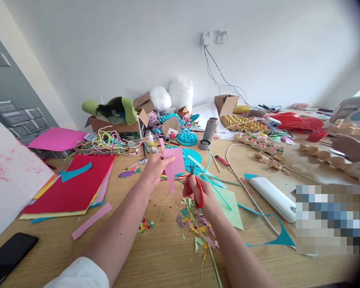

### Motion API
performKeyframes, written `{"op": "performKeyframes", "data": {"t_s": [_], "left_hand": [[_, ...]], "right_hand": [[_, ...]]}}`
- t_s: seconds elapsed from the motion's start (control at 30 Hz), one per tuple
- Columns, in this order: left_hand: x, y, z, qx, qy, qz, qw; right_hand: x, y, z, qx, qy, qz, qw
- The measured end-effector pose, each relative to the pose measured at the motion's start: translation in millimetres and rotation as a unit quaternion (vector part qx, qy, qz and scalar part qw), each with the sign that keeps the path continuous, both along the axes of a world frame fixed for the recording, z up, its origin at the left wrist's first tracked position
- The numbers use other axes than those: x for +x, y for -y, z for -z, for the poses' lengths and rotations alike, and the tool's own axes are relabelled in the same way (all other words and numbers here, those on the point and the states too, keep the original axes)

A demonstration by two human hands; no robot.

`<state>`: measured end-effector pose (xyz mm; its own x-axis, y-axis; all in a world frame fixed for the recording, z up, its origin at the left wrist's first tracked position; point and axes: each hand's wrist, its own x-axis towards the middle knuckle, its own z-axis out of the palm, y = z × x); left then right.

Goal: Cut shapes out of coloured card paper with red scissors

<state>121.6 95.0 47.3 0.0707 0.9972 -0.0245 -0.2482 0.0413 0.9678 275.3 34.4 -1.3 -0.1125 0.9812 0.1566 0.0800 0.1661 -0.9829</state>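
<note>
Pinched in my left hand (pixel 156 169) is pink paper (pixel 177 162), made up of a squarish piece and a narrow strip along its left side. My right hand (pixel 204 194) grips red-handled scissors (pixel 199 192), their dark blades pointing up and away from me. The blades are apart from the paper, a little to its right. Below the hands lies a heap of coloured paper scraps (pixel 198 224), with small paper dots (pixel 146 225) to its left. A light green sheet (pixel 231 208) rests beside my right wrist.
Stacked coloured paper (pixel 75 184), a pink strip (pixel 93 220) and a phone (pixel 12 256) lie at left. A steel bottle (pixel 210 130) stands behind my hands. At right are a white device (pixel 273 198), a cable (pixel 228 156) and another person's hand (pixel 351 146) near egg-carton pieces (pixel 321 155).
</note>
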Motion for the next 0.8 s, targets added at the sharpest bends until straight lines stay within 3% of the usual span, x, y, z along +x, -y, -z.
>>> {"op": "performKeyframes", "data": {"t_s": [0.33, 0.8], "left_hand": [[-1, -1, -1.8, 0.021, -0.003, 0.01, 1.0], [-2, -1, -0.4, 0.021, -0.022, 0.022, 0.999]], "right_hand": [[-7, 1, 10.0, 0.005, -0.004, -0.053, 0.999], [-10, 0, 16.3, -0.022, 0.014, -0.05, 0.998]]}}
